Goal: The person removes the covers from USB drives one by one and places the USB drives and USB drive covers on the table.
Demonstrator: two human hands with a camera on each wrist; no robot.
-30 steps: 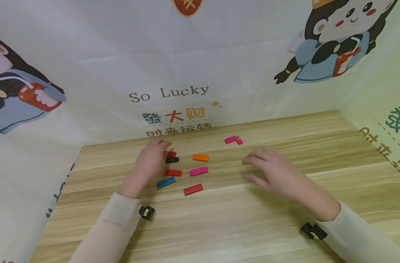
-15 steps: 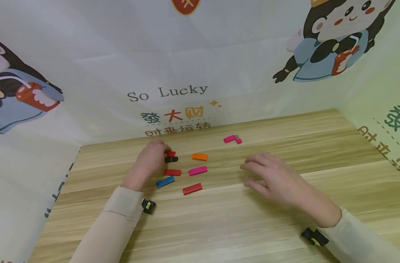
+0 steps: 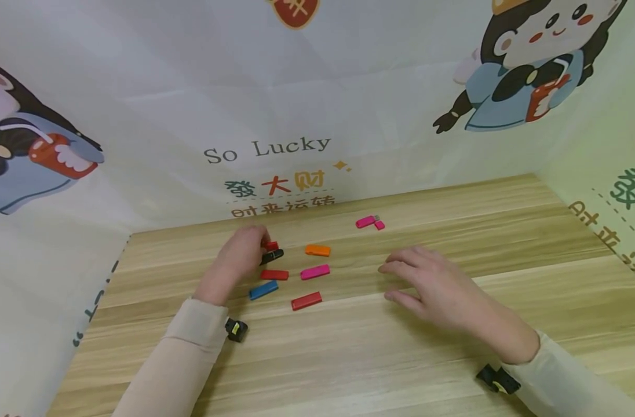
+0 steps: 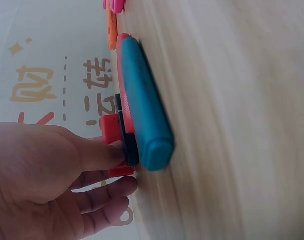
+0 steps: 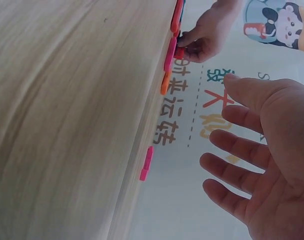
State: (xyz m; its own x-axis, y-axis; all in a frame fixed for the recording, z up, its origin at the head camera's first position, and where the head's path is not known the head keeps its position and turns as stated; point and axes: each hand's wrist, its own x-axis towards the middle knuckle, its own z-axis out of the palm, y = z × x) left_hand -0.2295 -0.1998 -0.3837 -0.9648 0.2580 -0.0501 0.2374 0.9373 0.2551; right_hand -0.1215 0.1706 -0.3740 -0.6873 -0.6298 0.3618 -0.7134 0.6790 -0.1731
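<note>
My left hand (image 3: 240, 255) pinches a red USB stick (image 4: 110, 128) between thumb and fingers at the far left of the group. Against the thumb, a black USB stick (image 3: 273, 256) lies tilted, its near end partly hidden by the hand. Close by are a second red USB stick (image 3: 274, 275) and a blue USB stick (image 3: 263, 289), which looms large in the left wrist view. My right hand (image 3: 437, 286) hovers over the table at the right, fingers spread and holding nothing, as the right wrist view confirms.
Orange (image 3: 318, 250), pink (image 3: 315, 271) and red (image 3: 306, 300) USB sticks lie in a column right of the left hand. Farther back is a pink USB stick (image 3: 365, 222) with its cap (image 3: 380, 225) off. A printed sheet (image 3: 166, 116) walls the wooden table's (image 3: 349, 359) back and sides.
The left fingers have closed on the far red stick and shifted it slightly; the black stick beside it has turned at an angle. The right hand has drifted slightly left.
</note>
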